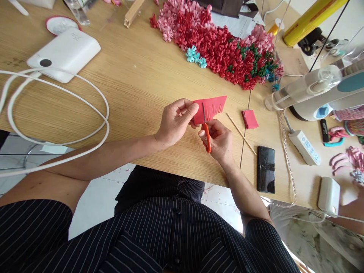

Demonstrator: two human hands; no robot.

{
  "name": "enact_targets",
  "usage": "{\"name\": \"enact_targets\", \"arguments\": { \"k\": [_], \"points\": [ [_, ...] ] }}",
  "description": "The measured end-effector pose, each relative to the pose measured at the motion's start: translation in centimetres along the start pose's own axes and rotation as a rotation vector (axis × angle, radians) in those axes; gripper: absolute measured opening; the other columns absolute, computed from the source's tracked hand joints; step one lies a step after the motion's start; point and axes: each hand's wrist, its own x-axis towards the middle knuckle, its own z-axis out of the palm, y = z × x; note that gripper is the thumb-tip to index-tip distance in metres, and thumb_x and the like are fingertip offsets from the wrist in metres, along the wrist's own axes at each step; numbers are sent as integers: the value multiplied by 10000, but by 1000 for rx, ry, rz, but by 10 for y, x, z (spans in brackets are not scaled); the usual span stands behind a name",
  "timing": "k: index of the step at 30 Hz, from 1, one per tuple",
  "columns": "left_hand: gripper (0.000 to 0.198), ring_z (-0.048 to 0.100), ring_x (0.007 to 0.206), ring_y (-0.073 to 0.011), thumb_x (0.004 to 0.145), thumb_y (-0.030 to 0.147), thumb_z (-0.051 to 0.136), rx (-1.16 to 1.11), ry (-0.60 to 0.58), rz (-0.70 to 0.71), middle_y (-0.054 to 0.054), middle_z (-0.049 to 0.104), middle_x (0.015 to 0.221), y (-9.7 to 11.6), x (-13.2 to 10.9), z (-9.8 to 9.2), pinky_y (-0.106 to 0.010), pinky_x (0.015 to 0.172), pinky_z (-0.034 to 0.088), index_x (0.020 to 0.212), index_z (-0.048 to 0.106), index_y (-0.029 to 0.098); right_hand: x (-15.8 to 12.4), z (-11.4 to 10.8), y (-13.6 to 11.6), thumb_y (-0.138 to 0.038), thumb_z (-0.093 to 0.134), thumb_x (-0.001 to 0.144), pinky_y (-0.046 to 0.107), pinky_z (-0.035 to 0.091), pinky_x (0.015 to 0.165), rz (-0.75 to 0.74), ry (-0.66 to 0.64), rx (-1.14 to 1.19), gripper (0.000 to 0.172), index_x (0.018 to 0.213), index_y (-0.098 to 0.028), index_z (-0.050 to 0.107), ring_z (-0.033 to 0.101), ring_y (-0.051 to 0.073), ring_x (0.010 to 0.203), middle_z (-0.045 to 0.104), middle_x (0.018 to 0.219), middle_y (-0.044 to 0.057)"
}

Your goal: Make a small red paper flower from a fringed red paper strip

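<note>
My left hand (178, 119) pinches the left end of a red paper strip (214, 106), thumb on top. Several narrow slits run into the strip's lower edge, making a fringe on its right part. My right hand (218, 138) is closed round the orange handles of a pair of scissors (207, 140). The scissor blades point away from me and lie across the strip, close to my left thumb. To the right of my right hand lie a thin wooden stick (241, 133) and a small stack of red paper squares (250, 119).
A long heap of red and pink paper flowers (216, 49) lies at the back. A white power bank (64, 55) with a looped cable is at left. To the right are a black phone (266, 169), a power strip (305, 147), a clear bottle (304, 87) and a co-worker's arm (352, 212).
</note>
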Motion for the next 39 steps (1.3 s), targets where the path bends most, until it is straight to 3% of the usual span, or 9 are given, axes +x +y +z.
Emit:
{"name": "enact_targets", "arguments": {
  "k": [13,19,25,28,32,39],
  "points": [
    [367,634,561,-89,1004,483,667,28,-5,-14,34,636,670,-1,0,-1,-211,537,553,776,562,215,1,3,-8,-684,913,627,236,323,465,15,39,-58,580,859,-227,642,424,62,529,567,627,-72],
    [350,658,584,-93,987,482,693,20,27,1,26,673,701,0,3,-2,-210,542,558,797,579,211,0,2,-5,-650,940,614,248,345,477,26,58,-38,587,893,-226,645,432,61,511,577,626,-82],
    [312,656,586,-88,988,436,695,26,24,-22,28,680,702,0,4,-2,-202,549,555,801,586,212,-1,-1,2,-659,899,694,257,390,517,8,1,-34,554,938,-222,660,475,63,540,607,680,-72],
    [320,676,608,-94,1000,464,673,38,34,11,22,683,719,-3,7,-4,-206,557,562,824,591,210,-2,-2,3,-608,896,739,257,417,552,-14,-39,-27,526,998,-202,682,523,65,574,624,714,-61],
    [361,701,628,-108,993,538,664,29,60,111,17,689,739,-11,15,-9,-223,567,579,854,610,210,-3,-3,4,-641,861,763,259,420,574,4,-57,-36,628,1167,-193,688,544,70,616,640,769,-51],
    [419,707,666,-107,961,625,687,1,95,178,7,701,793,-23,29,-19,-225,602,604,884,629,216,-4,-3,5,-675,842,760,268,388,568,28,-77,-84,665,1189,-192,686,516,72,614,630,759,-51]
  ]
}}
